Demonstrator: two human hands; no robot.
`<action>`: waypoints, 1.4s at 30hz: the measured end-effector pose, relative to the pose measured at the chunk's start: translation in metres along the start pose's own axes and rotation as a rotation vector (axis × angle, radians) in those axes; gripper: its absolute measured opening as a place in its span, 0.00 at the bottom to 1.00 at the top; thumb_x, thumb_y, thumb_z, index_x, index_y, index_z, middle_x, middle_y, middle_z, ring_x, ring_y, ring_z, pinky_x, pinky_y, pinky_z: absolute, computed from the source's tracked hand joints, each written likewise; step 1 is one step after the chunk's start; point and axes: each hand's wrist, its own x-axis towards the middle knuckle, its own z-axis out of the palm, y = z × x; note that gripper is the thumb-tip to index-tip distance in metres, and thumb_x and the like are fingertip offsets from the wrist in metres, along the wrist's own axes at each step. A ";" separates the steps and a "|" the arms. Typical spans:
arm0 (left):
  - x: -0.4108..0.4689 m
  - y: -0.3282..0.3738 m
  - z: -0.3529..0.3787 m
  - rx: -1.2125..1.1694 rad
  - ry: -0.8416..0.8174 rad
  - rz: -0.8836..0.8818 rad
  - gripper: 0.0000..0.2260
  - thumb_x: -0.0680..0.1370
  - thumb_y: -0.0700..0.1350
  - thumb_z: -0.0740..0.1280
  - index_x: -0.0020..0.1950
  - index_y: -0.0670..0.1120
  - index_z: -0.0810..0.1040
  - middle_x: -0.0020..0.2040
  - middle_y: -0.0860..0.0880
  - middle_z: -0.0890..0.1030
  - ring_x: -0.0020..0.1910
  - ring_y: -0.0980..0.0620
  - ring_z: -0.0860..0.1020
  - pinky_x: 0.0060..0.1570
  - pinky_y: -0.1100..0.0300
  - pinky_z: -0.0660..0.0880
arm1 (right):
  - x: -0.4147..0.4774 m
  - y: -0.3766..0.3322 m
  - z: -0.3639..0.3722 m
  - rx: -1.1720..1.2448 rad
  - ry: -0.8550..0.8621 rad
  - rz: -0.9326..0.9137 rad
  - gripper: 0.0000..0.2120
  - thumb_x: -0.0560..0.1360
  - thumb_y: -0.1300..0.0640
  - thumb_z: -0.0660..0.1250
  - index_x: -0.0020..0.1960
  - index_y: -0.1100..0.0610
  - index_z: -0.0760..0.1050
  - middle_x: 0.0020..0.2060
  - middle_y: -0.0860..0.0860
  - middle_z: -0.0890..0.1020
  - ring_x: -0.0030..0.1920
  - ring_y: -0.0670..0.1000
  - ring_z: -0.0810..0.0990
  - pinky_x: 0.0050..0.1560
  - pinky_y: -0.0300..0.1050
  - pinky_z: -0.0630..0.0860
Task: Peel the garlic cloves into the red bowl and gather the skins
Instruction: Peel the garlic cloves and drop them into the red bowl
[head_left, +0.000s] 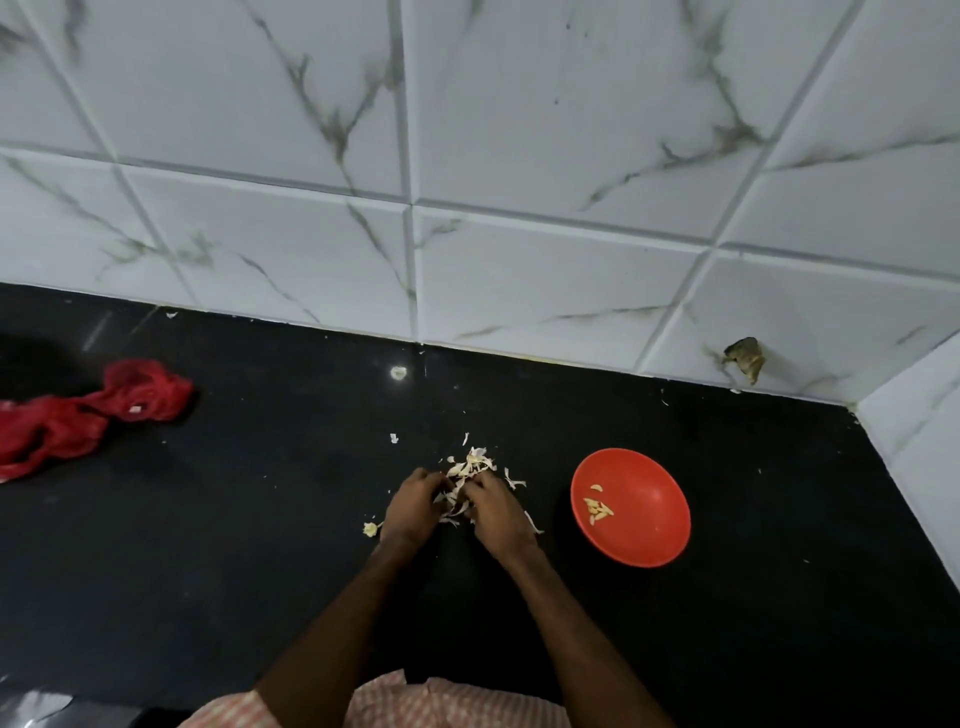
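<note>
While the black surface (260, 519) carries 1 red bowl (649, 545) at right, 2 hands sit just left of it: left hand (413, 506) & right hand (496, 512), fingers curled, both pinching 1 pile of skins (470, 465). Prob. gathering step; next needs sweeping stray bits (514, 480) in. Peeled cloves (597, 506) in bowl: approx 6, too small to confirm.

I see a glossy black counter (208, 571) backed by white marble-veined wall tiles (519, 130), with a chipped hole (745, 358) near the right corner.

Pale garlic skins (470, 467) heaped on black counter; red bowl (644, 540) right of heap, holding peeled cloves (597, 508).
</note>
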 end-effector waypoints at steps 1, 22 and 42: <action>0.001 0.000 0.000 0.009 -0.004 0.001 0.10 0.77 0.44 0.70 0.59 0.49 0.80 0.56 0.50 0.76 0.55 0.51 0.77 0.54 0.59 0.73 | 0.002 0.000 0.000 0.010 0.016 0.035 0.14 0.75 0.67 0.66 0.58 0.56 0.76 0.58 0.52 0.75 0.58 0.53 0.76 0.59 0.47 0.74; 0.013 0.028 -0.013 -0.848 -0.006 -0.160 0.04 0.78 0.36 0.70 0.45 0.43 0.81 0.35 0.50 0.83 0.31 0.58 0.78 0.30 0.68 0.74 | 0.006 -0.007 -0.016 0.879 0.313 0.422 0.11 0.78 0.68 0.66 0.48 0.53 0.82 0.43 0.48 0.85 0.45 0.46 0.84 0.47 0.40 0.81; 0.023 0.030 -0.015 -0.557 -0.058 -0.025 0.12 0.83 0.43 0.62 0.41 0.47 0.77 0.35 0.50 0.81 0.34 0.55 0.78 0.39 0.57 0.74 | 0.018 -0.019 -0.034 0.537 0.348 0.300 0.05 0.78 0.62 0.67 0.49 0.56 0.81 0.44 0.47 0.83 0.45 0.43 0.81 0.47 0.40 0.79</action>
